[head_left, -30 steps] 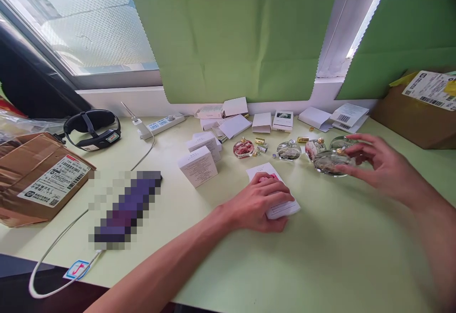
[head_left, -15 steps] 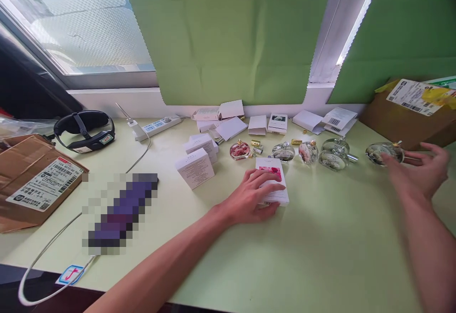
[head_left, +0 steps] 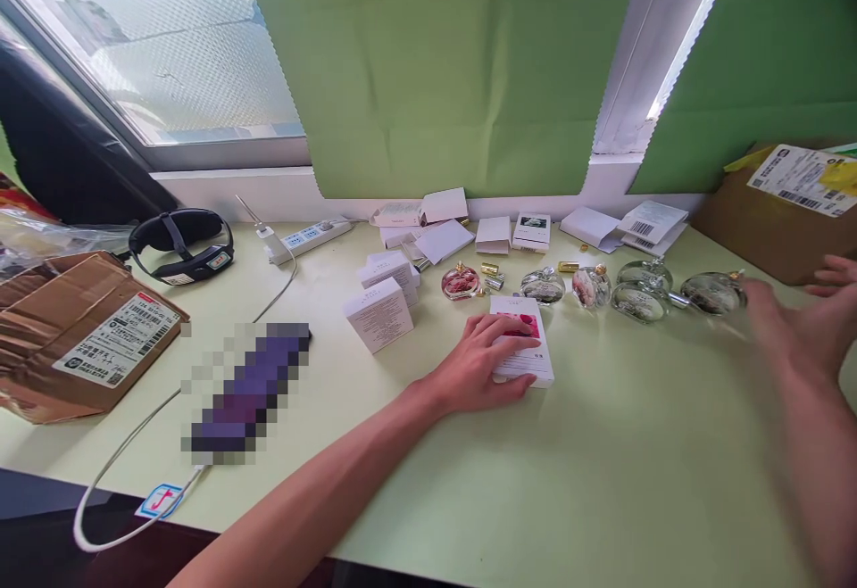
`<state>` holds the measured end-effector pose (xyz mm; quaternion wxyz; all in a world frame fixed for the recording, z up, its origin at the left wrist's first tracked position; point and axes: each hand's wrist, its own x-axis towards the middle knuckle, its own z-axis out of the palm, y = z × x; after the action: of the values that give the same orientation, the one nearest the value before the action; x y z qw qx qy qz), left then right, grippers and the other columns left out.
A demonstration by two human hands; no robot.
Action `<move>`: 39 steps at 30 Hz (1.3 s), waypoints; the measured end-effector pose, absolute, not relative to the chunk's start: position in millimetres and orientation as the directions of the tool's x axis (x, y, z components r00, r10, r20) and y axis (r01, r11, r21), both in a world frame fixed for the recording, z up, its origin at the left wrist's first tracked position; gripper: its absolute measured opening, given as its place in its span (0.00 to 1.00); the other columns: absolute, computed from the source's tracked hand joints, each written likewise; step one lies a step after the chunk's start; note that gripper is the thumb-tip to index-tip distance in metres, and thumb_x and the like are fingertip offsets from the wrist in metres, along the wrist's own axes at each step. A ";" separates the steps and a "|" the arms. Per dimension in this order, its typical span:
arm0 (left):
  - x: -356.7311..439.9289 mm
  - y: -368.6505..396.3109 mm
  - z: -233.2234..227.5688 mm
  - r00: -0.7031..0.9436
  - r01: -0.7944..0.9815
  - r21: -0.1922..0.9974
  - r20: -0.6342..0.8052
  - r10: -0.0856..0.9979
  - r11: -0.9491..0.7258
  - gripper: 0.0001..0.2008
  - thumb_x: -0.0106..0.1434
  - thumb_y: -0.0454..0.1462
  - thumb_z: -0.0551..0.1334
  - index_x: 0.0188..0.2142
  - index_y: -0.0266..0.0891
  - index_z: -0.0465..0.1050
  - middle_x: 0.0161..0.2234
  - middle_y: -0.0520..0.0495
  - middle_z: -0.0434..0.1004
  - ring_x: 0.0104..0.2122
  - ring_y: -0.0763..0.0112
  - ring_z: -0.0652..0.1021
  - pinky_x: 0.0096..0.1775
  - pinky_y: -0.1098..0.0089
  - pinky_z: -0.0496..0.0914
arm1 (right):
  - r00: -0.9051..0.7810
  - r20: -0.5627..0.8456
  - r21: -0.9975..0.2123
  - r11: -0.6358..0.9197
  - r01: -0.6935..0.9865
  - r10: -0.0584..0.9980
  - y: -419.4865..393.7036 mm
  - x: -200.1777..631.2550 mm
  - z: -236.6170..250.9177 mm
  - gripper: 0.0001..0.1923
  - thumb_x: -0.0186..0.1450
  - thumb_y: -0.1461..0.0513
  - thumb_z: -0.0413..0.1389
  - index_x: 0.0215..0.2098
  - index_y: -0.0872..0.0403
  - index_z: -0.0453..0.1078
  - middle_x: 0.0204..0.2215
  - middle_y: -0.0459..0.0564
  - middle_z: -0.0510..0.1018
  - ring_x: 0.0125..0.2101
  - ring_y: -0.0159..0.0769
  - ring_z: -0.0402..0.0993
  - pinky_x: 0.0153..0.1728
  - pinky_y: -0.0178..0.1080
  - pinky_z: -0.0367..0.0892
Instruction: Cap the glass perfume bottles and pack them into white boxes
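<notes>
My left hand (head_left: 483,358) lies flat on a white box with a pink picture (head_left: 522,351), just right of frame centre on the pale green bench (head_left: 603,481). Fingers spread over the lid, thumb at the near edge; the grip presses rather than closes around it. Small print on the box lid, too fine for me to read.

My right hand (head_left: 807,325) is at the right edge of the frame, blurred, fingers loose and spread, grip released and holding nothing. Its fingertips are just beside a clear round bottle (head_left: 713,293) lying on the bench; I cannot tell whether they touch it.

Left of that bottle runs a row of glass bottles: two clear ones (head_left: 639,289), one with a pinkish fill (head_left: 592,285), another clear one (head_left: 542,285), and a pink-red one (head_left: 461,281). Small gold caps (head_left: 489,268) lie among them.

Left of centre, closed white boxes (head_left: 378,313) with unreadable print. Behind the row, opened white cartons and a barcode slip (head_left: 653,218).

Far left: brown parcel (head_left: 73,338) with a barcoded shipping label, text illegible. Upper left: black headband device (head_left: 180,244), white power strip (head_left: 308,237). Right edge: cardboard box (head_left: 777,222) with another shipping label. A pixelated patch (head_left: 247,392) covers something lower left, and a white cable (head_left: 134,445) runs past it.
</notes>
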<state>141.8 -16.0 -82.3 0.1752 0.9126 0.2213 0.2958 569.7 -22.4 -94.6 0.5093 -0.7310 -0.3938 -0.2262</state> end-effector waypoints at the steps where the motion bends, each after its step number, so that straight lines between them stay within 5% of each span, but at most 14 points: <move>1: 141.7 -15.9 -82.5 0.727 0.304 0.452 0.459 0.511 -0.839 0.21 0.64 0.44 0.63 0.56 0.44 0.70 0.58 0.40 0.73 0.60 0.56 0.70 0.61 0.55 0.59 | 0.582 0.776 -0.571 -0.119 0.812 0.245 -21.7 565.0 -88.7 0.35 0.47 0.65 0.63 0.55 0.52 0.64 0.55 0.69 0.71 0.48 0.55 0.75 0.42 0.56 0.71; 4: 141.7 -16.6 -82.3 0.734 0.293 0.442 0.464 0.496 -0.847 0.22 0.63 0.45 0.65 0.56 0.44 0.70 0.58 0.40 0.72 0.60 0.55 0.69 0.61 0.55 0.58 | 0.536 0.840 -0.541 0.064 0.839 0.082 -20.7 535.0 -69.7 0.24 0.47 0.68 0.57 0.43 0.49 0.67 0.44 0.60 0.77 0.38 0.49 0.78 0.33 0.51 0.71; 6: 141.7 -17.5 -82.3 0.712 0.293 0.444 0.490 0.503 -0.847 0.21 0.63 0.43 0.64 0.55 0.44 0.70 0.56 0.40 0.72 0.58 0.56 0.70 0.61 0.55 0.59 | 0.504 0.855 -0.519 0.214 0.828 0.124 -22.3 503.6 -60.2 0.17 0.50 0.65 0.58 0.39 0.49 0.66 0.35 0.53 0.75 0.29 0.42 0.75 0.28 0.46 0.68; 11: 140.2 -11.7 -87.4 0.287 0.453 0.593 0.609 0.739 -0.665 0.10 0.68 0.35 0.58 0.49 0.43 0.69 0.51 0.41 0.68 0.55 0.59 0.70 0.57 0.57 0.64 | 0.397 0.741 -0.646 0.417 0.639 0.541 -31.9 424.5 -58.9 0.14 0.58 0.61 0.64 0.41 0.50 0.68 0.33 0.44 0.68 0.28 0.32 0.68 0.29 0.39 0.68; 15: 136.9 3.3 -92.8 -0.027 0.479 0.740 0.551 0.834 -0.473 0.19 0.65 0.32 0.59 0.55 0.43 0.63 0.57 0.40 0.60 0.61 0.58 0.64 0.61 0.55 0.63 | 0.232 0.689 -0.649 0.443 0.619 0.686 -38.1 392.4 -66.2 0.10 0.64 0.59 0.62 0.42 0.48 0.68 0.33 0.43 0.67 0.27 0.31 0.66 0.28 0.38 0.67; 19: 134.5 14.7 -95.6 -0.043 0.474 0.786 0.471 0.881 -0.397 0.30 0.65 0.33 0.59 0.65 0.43 0.53 0.65 0.37 0.54 0.67 0.57 0.58 0.66 0.53 0.56 | -0.124 0.602 -0.550 0.522 0.652 0.789 -46.6 373.8 -68.4 0.15 0.64 0.54 0.62 0.47 0.45 0.69 0.45 0.50 0.72 0.45 0.42 0.72 0.46 0.46 0.71; 22: 133.4 18.8 -98.1 -0.012 0.436 0.821 0.416 0.909 -0.370 0.31 0.67 0.36 0.59 0.67 0.45 0.52 0.67 0.38 0.56 0.69 0.54 0.58 0.67 0.51 0.54 | -0.413 0.388 -0.486 0.563 0.668 0.824 -53.2 361.0 -71.7 0.31 0.62 0.48 0.62 0.61 0.41 0.63 0.63 0.52 0.64 0.65 0.53 0.56 0.62 0.54 0.60; 25: 131.7 21.7 -101.4 -0.006 0.398 0.840 0.404 0.915 -0.369 0.28 0.67 0.37 0.60 0.65 0.45 0.57 0.65 0.38 0.61 0.67 0.54 0.62 0.67 0.51 0.55 | -0.543 0.220 -0.454 0.578 0.679 0.811 -54.9 354.1 -77.7 0.41 0.62 0.43 0.60 0.69 0.39 0.53 0.71 0.50 0.53 0.70 0.54 0.44 0.67 0.58 0.50; 30: 129.2 26.4 -107.8 -0.047 0.376 0.861 0.387 0.921 -0.343 0.27 0.65 0.36 0.63 0.63 0.46 0.61 0.60 0.39 0.62 0.63 0.56 0.66 0.65 0.51 0.59 | -0.614 0.164 -0.459 0.611 0.645 0.772 -51.7 359.2 -77.2 0.41 0.63 0.42 0.59 0.70 0.39 0.53 0.70 0.47 0.59 0.70 0.53 0.47 0.69 0.61 0.38; 34: 129.8 29.5 -112.3 -0.063 0.325 0.897 0.336 0.940 -0.299 0.25 0.67 0.36 0.62 0.62 0.47 0.63 0.59 0.40 0.66 0.62 0.56 0.69 0.64 0.51 0.61 | -0.525 0.199 -0.593 0.529 0.607 0.827 -53.3 365.2 -69.3 0.34 0.63 0.45 0.61 0.65 0.38 0.61 0.65 0.45 0.67 0.68 0.51 0.54 0.68 0.57 0.50; 39: 130.5 30.0 -111.9 -0.080 0.232 0.939 0.278 0.957 -0.254 0.23 0.66 0.38 0.64 0.60 0.45 0.66 0.61 0.39 0.68 0.62 0.54 0.70 0.64 0.50 0.62 | -0.436 0.093 -0.663 0.382 0.644 0.895 -54.3 367.2 -75.2 0.43 0.61 0.43 0.61 0.70 0.35 0.50 0.73 0.44 0.49 0.71 0.51 0.43 0.67 0.57 0.53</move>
<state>130.5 30.0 -111.9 0.3408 0.5863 0.5070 0.5320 367.2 -54.3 -75.2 0.2255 -0.4809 -0.8002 0.2786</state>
